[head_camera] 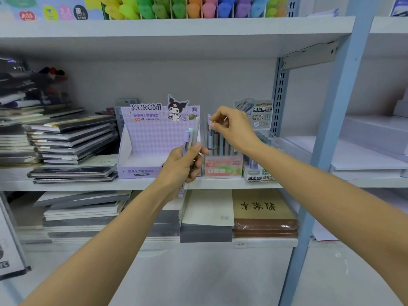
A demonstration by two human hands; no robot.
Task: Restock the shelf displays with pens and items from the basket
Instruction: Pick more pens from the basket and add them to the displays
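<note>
My left hand (183, 166) grips a small bunch of pastel pens (191, 138), purple, mint and grey, held upright in front of the purple Kuromi display box (141, 151). My right hand (231, 127) pinches the top of a pale purple pen (209, 123) that stands in the clear pen holder (223, 167) just right of the Kuromi box. Several other pens stand in that holder. The Kuromi box looks empty inside. No basket is in view.
A green-labelled lead refill display (258, 171) stands right of the holder. Stacked notebooks (70, 140) fill the left of the middle shelf (88, 184). Colourful highlighters (194, 7) line the top shelf. Books and paper pads lie below. A blue upright post (326, 133) runs down the right.
</note>
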